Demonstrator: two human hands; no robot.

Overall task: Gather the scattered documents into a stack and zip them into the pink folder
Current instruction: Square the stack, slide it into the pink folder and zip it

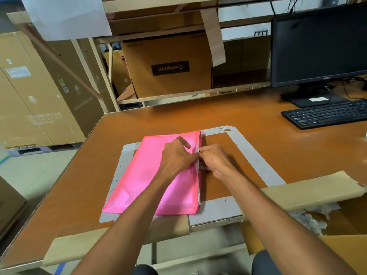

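Pink folder (151, 175) lies mid-frame on the tabletop (198, 116), documents (199, 191) peeking white along its right edge. Both your left hand (176, 155) and right hand (213, 159) pinch that edge; tuck sheets fully inside before zipping.

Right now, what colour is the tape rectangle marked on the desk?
Light grey; the tape rectangle shows best in the head view, against the brown desk.

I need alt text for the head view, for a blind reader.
The left hand and right hand pinch the right edge of a pink folder on a brown table; white paper edges show there. A monitor and keyboard stand far right.
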